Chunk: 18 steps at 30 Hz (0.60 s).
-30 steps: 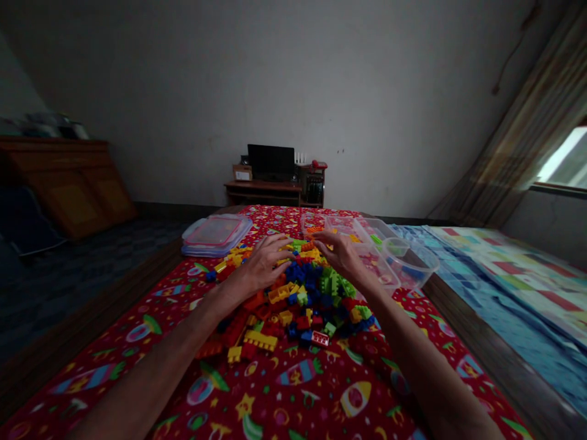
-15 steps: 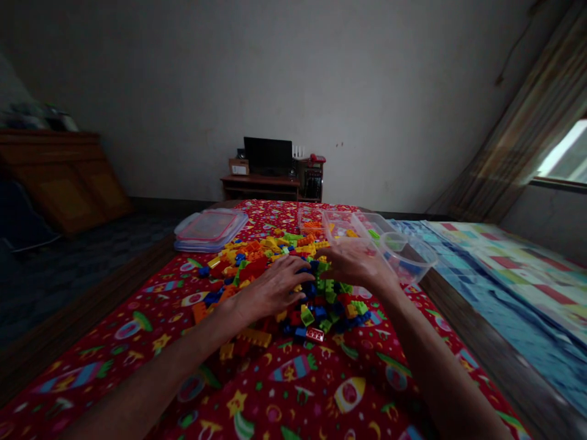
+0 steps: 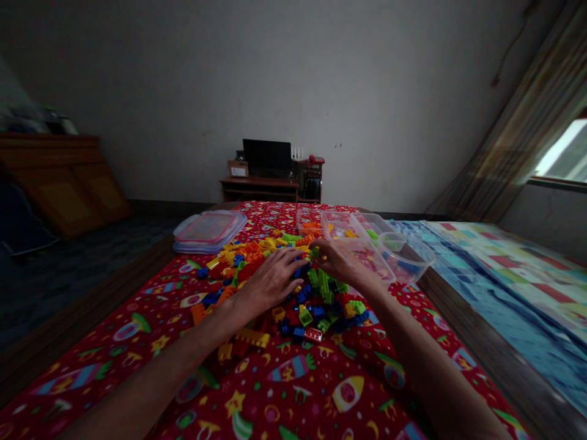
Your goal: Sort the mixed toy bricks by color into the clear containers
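A pile of plastic building bricks (image 3: 257,247) in yellow, orange, red, blue and green lies on the red patterned tablecloth (image 3: 293,397). My left hand (image 3: 275,275) rests over the middle of the pile, palm down, fingers apart, its fingertips beside a blue brick (image 3: 300,267). At the right of the pile, my right hand (image 3: 342,261) has its thumb and fingers closed on a small green building brick (image 3: 315,252), partly hidden by the fingers. Several green bricks (image 3: 325,286) lie just below that hand.
Clear plastic boxes (image 3: 337,220) holding some sorted bricks stand behind my right hand, with a round clear tub (image 3: 419,256) at their right. Stacked clear lids (image 3: 208,229) lie at the back left. A bed with a blue sheet (image 3: 468,275) adjoins the table's right side.
My right hand has moved slightly left and its spread fingers have closed on a green brick. My left hand has shifted slightly left and up over the pile.
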Each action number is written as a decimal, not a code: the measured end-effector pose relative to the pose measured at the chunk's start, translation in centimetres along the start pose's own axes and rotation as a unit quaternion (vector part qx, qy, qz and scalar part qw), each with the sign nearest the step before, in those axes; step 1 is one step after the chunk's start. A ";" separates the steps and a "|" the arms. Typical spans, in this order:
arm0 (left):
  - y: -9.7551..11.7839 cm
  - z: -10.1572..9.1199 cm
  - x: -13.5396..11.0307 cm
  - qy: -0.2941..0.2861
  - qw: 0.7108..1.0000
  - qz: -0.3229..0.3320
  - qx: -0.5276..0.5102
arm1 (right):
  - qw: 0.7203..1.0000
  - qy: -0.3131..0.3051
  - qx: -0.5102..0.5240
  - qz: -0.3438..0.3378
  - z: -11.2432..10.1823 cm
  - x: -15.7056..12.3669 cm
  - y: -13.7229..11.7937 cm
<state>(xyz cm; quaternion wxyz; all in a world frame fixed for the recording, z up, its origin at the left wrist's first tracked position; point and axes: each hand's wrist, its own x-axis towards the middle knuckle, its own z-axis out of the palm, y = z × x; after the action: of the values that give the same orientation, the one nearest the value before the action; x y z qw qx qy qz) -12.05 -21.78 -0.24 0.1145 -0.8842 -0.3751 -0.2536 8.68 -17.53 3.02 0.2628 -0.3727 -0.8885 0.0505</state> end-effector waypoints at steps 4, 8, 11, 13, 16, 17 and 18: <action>1.1 0.6 -0.1 -0.043 0.999 0.027 -0.005 | 0.997 -0.002 -0.061 0.038 -1.3 -0.2 -0.6; 1.8 0.8 0.1 -0.055 0.998 0.012 -0.018 | 0.993 -0.017 -0.090 0.075 -2.6 -0.2 -1.4; 2.0 0.7 0.3 -0.051 0.998 0.015 -0.026 | 0.990 -0.038 -0.103 0.085 -3.0 0.0 -1.6; 2.1 0.7 0.4 -0.035 0.999 0.009 -0.031 | 0.985 -0.069 -0.121 0.099 -3.2 0.1 -1.5; 2.3 0.9 0.3 -0.018 1.000 0.009 -0.016 | 0.975 -0.124 -0.155 0.101 -3.3 0.2 -1.3; 2.4 1.0 0.3 -0.017 1.000 0.014 -0.002 | 0.971 -0.138 -0.168 0.097 -3.2 0.2 -1.2; 2.4 1.2 0.3 -0.018 1.000 0.021 0.014 | 0.968 -0.149 -0.179 0.091 -3.1 0.2 -1.1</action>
<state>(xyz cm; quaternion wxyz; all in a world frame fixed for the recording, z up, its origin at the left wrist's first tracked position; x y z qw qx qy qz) -9.69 -22.82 -1.12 0.1252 -0.8947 -0.3620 -0.2297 9.45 -18.53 6.11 0.0508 -0.4811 -0.8747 -0.0311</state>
